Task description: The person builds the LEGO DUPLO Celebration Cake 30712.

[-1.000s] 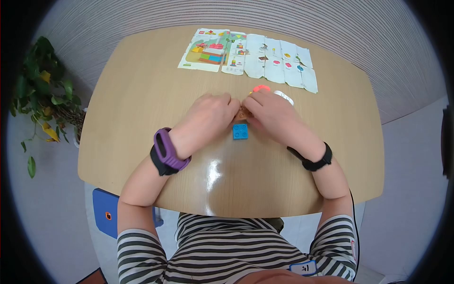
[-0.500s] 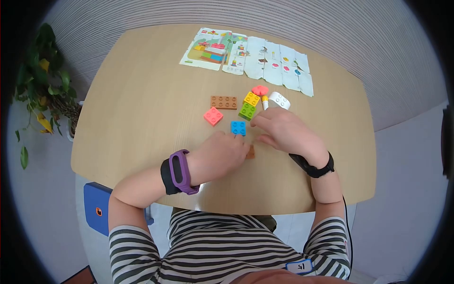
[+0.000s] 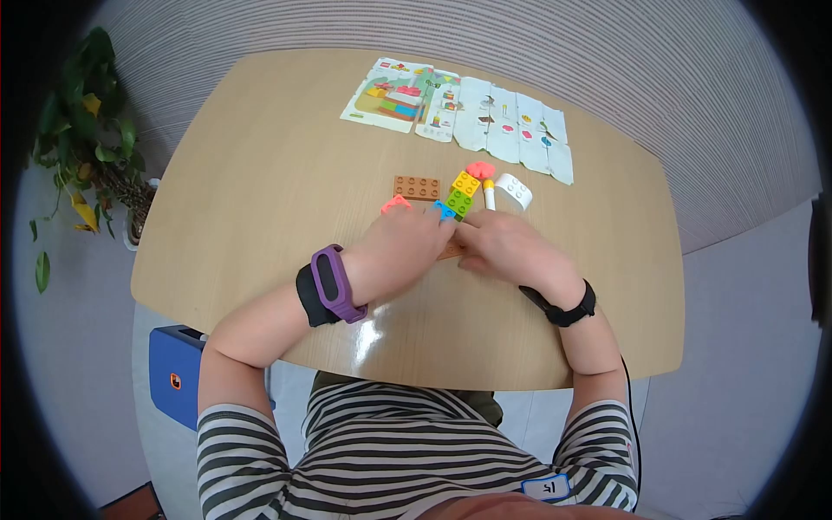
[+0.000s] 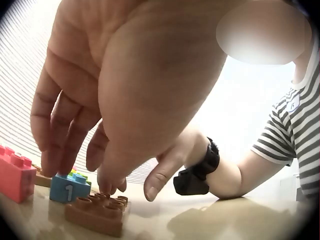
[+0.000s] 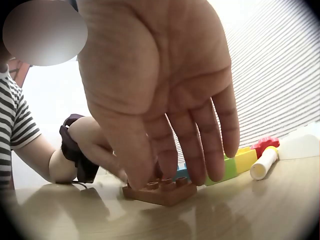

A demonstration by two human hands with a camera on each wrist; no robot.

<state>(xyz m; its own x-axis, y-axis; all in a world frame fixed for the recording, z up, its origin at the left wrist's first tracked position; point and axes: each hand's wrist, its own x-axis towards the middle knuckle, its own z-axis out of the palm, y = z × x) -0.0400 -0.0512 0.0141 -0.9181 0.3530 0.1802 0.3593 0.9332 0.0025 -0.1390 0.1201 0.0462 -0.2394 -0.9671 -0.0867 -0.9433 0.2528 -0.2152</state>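
Positioning step: appeared under way.
Left hand (image 3: 400, 251): lay unclenched, fingers extended over the blue brick (image 4: 70, 192).
Right hand (image 3: 510, 245): held nothing evident, fingers straight.
Near brown brick (image 4: 95, 218): sat between them on the table (image 3: 225, 173).
Next move: probably called for a pinch.

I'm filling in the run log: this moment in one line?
left hand: at blue block | right hand: near front brown brick | printed sheets: lying beyond
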